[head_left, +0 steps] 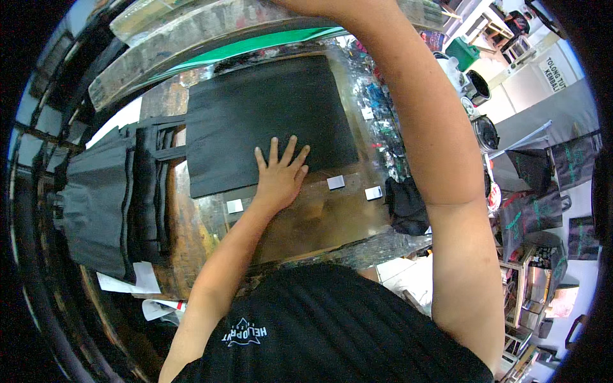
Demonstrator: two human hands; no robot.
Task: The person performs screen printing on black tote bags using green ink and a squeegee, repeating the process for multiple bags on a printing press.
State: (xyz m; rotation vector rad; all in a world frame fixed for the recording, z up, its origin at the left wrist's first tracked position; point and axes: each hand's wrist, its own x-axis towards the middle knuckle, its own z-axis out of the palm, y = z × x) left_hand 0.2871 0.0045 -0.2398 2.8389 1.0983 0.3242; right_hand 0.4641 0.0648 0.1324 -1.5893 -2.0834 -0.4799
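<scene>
A flat black cloth bag (pixel 255 108) lies on the worn work board (pixel 306 223), its handles toward the left. My left hand (pixel 281 179) presses flat on the bag's near edge, fingers spread. My right arm reaches far forward, and my right hand (pixel 313 5) is mostly cut off by the top edge, beside a paint-stained wooden frame (pixel 185 48). The frame is tilted up beyond the bag, with a green screen (pixel 255 45) showing under it. The right fingers are out of sight. Small white square pads (pixel 336 182) sit along the bag's near side.
A pile of black cloth bags (pixel 96 198) rests at the left. Paint-spattered surface (pixel 380 115), a crumpled dark cloth (pixel 407 207) and several tubs (pixel 479 89) line the right. Farther right, printed black bags (pixel 533 210) are laid out near a wooden rack (pixel 517 281).
</scene>
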